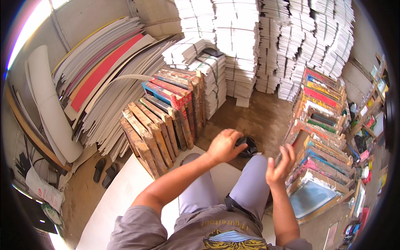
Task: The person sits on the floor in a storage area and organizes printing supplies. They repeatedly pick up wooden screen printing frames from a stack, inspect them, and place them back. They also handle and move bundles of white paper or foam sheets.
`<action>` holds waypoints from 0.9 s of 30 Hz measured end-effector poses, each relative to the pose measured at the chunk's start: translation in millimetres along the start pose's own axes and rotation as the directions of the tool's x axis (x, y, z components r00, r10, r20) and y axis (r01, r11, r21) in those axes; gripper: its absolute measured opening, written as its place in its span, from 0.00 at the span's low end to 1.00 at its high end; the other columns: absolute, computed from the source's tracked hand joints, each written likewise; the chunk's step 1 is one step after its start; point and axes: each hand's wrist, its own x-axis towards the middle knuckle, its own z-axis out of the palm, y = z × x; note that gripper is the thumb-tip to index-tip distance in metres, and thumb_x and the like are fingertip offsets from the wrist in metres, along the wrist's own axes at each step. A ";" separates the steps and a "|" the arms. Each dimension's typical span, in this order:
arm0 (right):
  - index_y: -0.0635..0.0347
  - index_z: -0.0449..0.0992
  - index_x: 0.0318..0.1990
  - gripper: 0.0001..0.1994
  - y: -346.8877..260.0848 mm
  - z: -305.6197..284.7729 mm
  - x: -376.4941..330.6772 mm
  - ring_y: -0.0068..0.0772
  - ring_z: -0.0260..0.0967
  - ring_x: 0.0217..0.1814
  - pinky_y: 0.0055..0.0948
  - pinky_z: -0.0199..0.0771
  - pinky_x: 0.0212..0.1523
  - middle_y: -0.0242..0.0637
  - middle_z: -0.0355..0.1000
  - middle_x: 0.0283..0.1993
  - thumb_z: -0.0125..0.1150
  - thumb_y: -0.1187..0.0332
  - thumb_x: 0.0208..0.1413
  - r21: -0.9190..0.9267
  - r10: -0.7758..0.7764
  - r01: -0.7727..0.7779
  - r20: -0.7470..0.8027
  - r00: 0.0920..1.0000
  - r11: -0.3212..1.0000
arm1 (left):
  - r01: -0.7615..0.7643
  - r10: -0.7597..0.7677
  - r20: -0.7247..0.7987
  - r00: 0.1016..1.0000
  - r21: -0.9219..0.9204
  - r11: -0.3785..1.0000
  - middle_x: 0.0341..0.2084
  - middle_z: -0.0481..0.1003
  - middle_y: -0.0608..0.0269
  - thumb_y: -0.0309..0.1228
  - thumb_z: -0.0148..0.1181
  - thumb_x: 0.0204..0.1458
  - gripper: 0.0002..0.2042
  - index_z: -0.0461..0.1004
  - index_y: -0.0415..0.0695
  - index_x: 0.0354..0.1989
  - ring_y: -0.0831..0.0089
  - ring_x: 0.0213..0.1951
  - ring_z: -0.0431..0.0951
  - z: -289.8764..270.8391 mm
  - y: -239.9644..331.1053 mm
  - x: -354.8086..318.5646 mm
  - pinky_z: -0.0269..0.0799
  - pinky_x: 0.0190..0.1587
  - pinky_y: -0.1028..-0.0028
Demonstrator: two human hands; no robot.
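My left hand (225, 146) is raised over my lap, with its thumb held away from loosely bent fingers and nothing visible in it. Just past its thumb a black object (249, 146), perhaps a shoe, shows beyond my knees. To the right, my right hand (281, 166) is in the air with fingers spread and no object in it. Nearest that hand is a long row of paint-stained screen-printing frames (321, 139), standing on edge. Another row of wooden frames (156, 125) stands to the left of my left hand. Neither hand touches the frames.
I sit on a white surface (114, 208). Tall tied stacks of white paper (235, 46) rise at the back. Large coloured sheets (108, 71) lean on the left wall, with dark sandals (105, 173) on the floor below. A cluttered rack (373, 104) lines the right.
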 end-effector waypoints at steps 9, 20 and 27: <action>0.60 0.71 0.65 0.24 -86.9 194.9 111.7 0.54 0.65 0.68 0.48 0.64 0.68 0.49 0.70 0.63 0.63 0.58 0.66 0.392 -0.049 -0.046 0.229 0.972 0.919 | 0.099 -0.075 -0.188 0.979 0.123 0.987 0.47 0.81 0.48 0.39 0.61 0.63 0.17 0.80 0.37 0.48 0.48 0.52 0.79 -186.1 -153.3 48.7 0.73 0.58 0.57; 0.59 0.76 0.61 0.22 -73.0 414.9 241.0 0.40 0.77 0.52 0.38 0.76 0.56 0.47 0.78 0.54 0.65 0.56 0.66 0.442 0.276 -0.603 0.605 0.747 0.664 | 0.263 -0.292 0.037 0.956 0.337 0.904 0.74 0.61 0.54 0.49 0.49 0.69 0.26 0.67 0.51 0.70 0.47 0.77 0.54 -154.9 -350.7 125.0 0.49 0.74 0.42; 0.62 0.80 0.52 0.13 -27.1 488.4 264.7 0.22 0.73 0.43 0.29 0.74 0.45 0.31 0.79 0.42 0.65 0.64 0.65 0.565 0.183 -0.611 0.634 0.752 0.555 | 0.205 -0.306 0.133 0.943 0.493 0.845 0.76 0.58 0.57 0.56 0.41 0.70 0.30 0.62 0.54 0.74 0.50 0.78 0.53 -125.1 -366.6 154.4 0.45 0.75 0.38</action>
